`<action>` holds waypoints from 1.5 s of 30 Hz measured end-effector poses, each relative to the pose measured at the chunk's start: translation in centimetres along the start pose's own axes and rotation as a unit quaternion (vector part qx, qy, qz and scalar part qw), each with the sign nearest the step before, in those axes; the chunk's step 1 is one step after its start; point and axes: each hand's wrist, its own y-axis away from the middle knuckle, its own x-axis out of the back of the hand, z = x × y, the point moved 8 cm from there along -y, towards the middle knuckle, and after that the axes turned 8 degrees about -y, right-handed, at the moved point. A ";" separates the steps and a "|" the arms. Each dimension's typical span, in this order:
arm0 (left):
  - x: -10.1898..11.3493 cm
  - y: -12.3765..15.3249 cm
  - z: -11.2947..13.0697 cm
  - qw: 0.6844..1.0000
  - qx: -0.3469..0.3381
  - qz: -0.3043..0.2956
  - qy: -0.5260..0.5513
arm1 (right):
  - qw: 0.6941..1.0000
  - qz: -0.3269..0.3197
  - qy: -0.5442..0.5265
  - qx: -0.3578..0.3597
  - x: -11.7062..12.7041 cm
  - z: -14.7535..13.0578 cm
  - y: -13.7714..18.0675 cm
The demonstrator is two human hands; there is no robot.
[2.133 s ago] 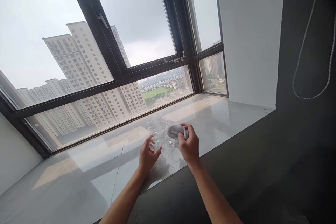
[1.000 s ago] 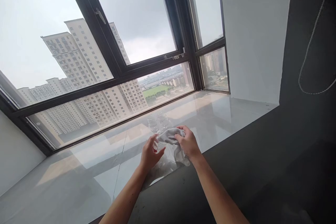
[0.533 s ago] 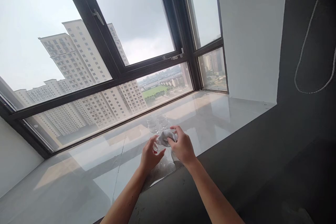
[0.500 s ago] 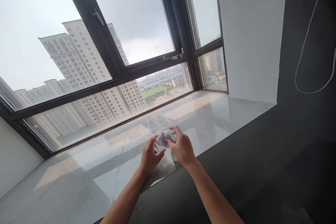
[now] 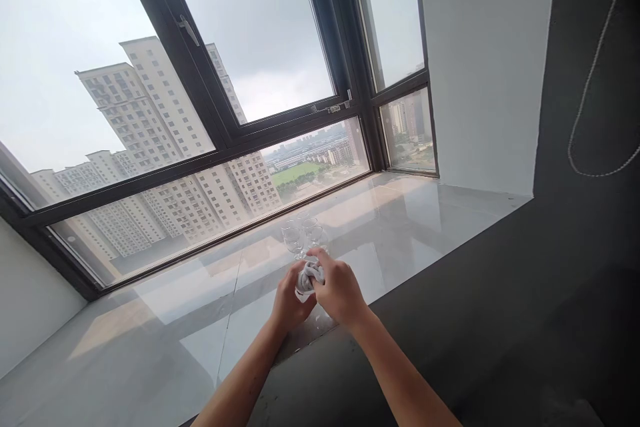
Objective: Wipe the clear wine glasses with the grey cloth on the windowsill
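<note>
My left hand (image 5: 289,301) curls around a clear glass (image 5: 301,294) near the sill's front edge; the fingers hide most of the glass, including any stem. My right hand (image 5: 341,292) grips a bunched pale grey cloth (image 5: 313,273). The cloth sits at the mouth of the held glass, between the two hands. How far it reaches inside cannot be made out. Just beyond my hands stand two clear stemmed glasses, a left one (image 5: 292,237) and a right one (image 5: 315,232), upright and side by side.
The glossy grey windowsill (image 5: 165,340) drops off at its front edge on my side. Dark window frames (image 5: 220,150) rise behind it, with a handle (image 5: 189,31) on one sash. A white wall (image 5: 483,73) and a hanging bead cord (image 5: 590,80) are at the right.
My right hand has moved down and left with the cloth, bringing it onto the glass in my left hand. Both hands are now closer together. The standing glasses stay put.
</note>
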 end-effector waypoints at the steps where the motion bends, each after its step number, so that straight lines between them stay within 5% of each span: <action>1: 0.0 0.0 0.1 1.000 -0.005 -0.002 0.008 | 1.000 -0.003 0.011 -0.003 -0.1 0.0 0.0; 11: -0.5 0.3 0.7 0.999 -0.003 -0.050 0.014 | 0.993 -0.035 0.081 -0.074 -1.6 1.6 -0.1; 21: -0.1 0.2 0.6 1.000 0.001 -0.019 0.012 | 0.992 -0.076 -0.104 -0.003 -1.3 1.5 0.0; 45: -0.2 0.0 0.5 0.999 0.011 -0.046 0.002 | 0.917 -0.062 -0.384 -0.089 -1.0 3.7 -0.4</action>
